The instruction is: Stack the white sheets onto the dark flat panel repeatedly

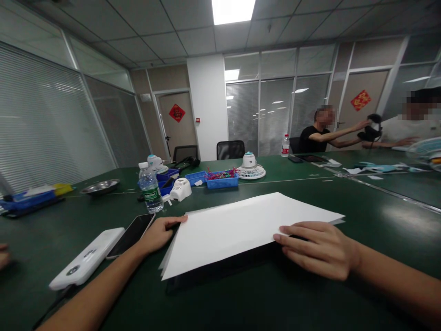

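Note:
A small stack of white paper sheets (234, 225) lies tilted over the green table, its near edge raised above a dark shadow. The sheets are slightly fanned at the left and right corners. My left hand (160, 234) grips the stack's left edge, with its fingertips at the far left corner and the thumb side hidden. At the near right edge, my right hand (317, 250) pinches the sheets between its fingers; some fingers lie on top and others are below the edge.
Left of the paper are a dark-screened phone (132, 234), a white device with a cable (87, 258) and a water bottle (150, 189). Beyond stand blue trays (222, 182), a white fan part (250, 168) and a metal dish (100, 186). Two people sit at the far right.

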A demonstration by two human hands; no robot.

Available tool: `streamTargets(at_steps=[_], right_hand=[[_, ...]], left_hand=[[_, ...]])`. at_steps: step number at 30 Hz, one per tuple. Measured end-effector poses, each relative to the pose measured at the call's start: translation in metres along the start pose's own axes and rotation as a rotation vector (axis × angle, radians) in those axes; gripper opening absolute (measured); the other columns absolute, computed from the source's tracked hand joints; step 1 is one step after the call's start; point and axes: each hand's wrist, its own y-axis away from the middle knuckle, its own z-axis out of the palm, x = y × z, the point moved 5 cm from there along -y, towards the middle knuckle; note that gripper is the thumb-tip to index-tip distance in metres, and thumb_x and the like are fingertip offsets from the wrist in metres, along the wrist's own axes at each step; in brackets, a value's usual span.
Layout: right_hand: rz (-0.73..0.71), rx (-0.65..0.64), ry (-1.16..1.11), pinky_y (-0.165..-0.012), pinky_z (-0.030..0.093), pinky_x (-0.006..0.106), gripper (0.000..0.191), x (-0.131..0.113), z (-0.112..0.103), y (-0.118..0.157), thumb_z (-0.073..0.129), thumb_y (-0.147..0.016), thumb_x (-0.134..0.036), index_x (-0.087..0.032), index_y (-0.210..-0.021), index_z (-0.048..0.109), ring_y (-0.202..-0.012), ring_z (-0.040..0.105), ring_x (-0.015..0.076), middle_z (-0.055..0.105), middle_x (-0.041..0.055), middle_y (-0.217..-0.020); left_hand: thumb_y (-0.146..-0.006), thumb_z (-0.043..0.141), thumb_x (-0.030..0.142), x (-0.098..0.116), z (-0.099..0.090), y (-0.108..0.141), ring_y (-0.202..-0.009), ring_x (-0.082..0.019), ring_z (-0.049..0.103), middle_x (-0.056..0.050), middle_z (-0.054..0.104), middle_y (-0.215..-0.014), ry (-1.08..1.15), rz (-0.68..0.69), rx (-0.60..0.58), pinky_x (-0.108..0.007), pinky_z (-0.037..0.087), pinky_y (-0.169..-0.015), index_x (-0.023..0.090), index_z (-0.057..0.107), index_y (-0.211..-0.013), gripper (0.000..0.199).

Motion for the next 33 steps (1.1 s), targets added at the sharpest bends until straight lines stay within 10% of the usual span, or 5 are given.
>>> streamTargets(at_steps=[9,19,33], right_hand=[[0.143,0.124,0.101,-0.087,0.058,0.035,0.027,0.022,-0.010,0.017,0.063,-0.089,-0.015,-0.018,-0.115,0.066,-0.108,0.067,0.0215,0.072,0.0101,-0.115],[0.282,0.131,0.153,-0.074,0.057,0.030,0.012,0.019,0.005,0.001,0.065,-0.087,-0.014,-0.015,-0.099,0.065,-0.083,0.069,0.0171,0.072,0.0067,-0.091],[0.747,-0.172,0.492,-0.047,0.042,0.029,0.042,0.086,-0.078,-0.002,0.040,-0.097,-0.054,-0.023,-0.097,0.068,-0.062,0.064,0.0176,0.072,0.0035,-0.093]], left_hand=[[-0.084,0.063,0.047,0.030,0.012,0.004,-0.135,-0.028,0.050,0.001,0.057,-0.142,-0.239,0.198,-0.016,-0.049,0.029,-0.120,0.031,0.061,-0.133,0.052],[-0.089,0.054,0.035,0.016,0.010,-0.001,-0.138,-0.027,0.047,0.003,0.054,-0.145,-0.243,0.219,0.050,-0.052,0.030,-0.120,0.032,0.059,-0.135,0.046],[-0.094,0.043,0.055,0.014,0.015,0.003,-0.147,-0.033,0.029,-0.005,0.030,-0.162,-0.435,0.108,0.025,-0.054,0.027,-0.119,0.027,0.036,-0.152,0.065]])
